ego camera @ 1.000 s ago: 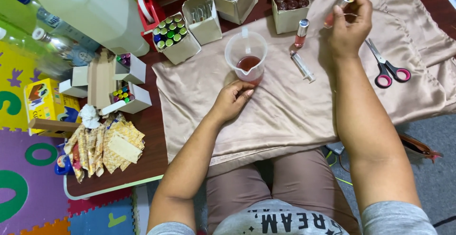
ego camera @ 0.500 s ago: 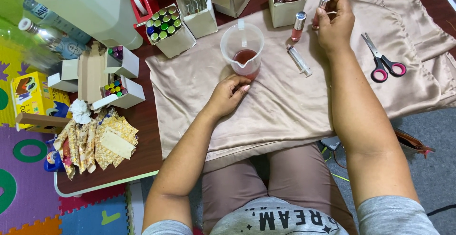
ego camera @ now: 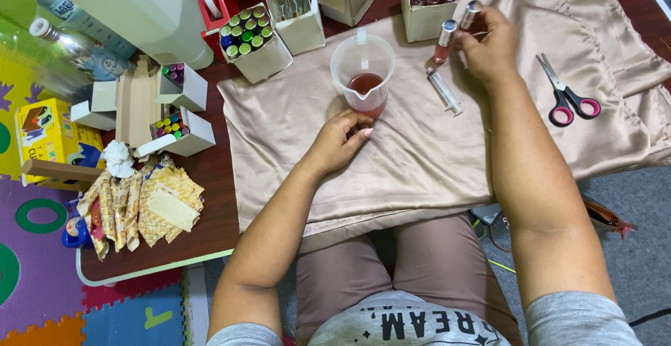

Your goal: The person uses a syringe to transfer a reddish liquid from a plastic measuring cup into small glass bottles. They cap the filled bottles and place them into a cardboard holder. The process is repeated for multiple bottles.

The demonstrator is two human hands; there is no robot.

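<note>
Resting on the beige satin cloth (ego camera: 419,157), the left hand (ego camera: 340,138) lies loosely curled, fingertips touching the near base of a clear measuring cup (ego camera: 363,72) holding reddish liquid. Farther right, the right hand (ego camera: 489,44) pinches a silver cap (ego camera: 470,14) just beside an upright pink tube (ego camera: 443,42); a syringe (ego camera: 444,91) lies near.

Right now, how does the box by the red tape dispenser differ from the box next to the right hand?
The box by the dispenser holds small tubes with green, yellow and blue caps; the box by the right hand holds dark reddish-brown tops. The first stands turned at an angle, partly on bare table; the second sits squarer to the picture at the cloth's far edge. Both are open-topped beige cardboard, packed full. The right hand touches neither.
</note>
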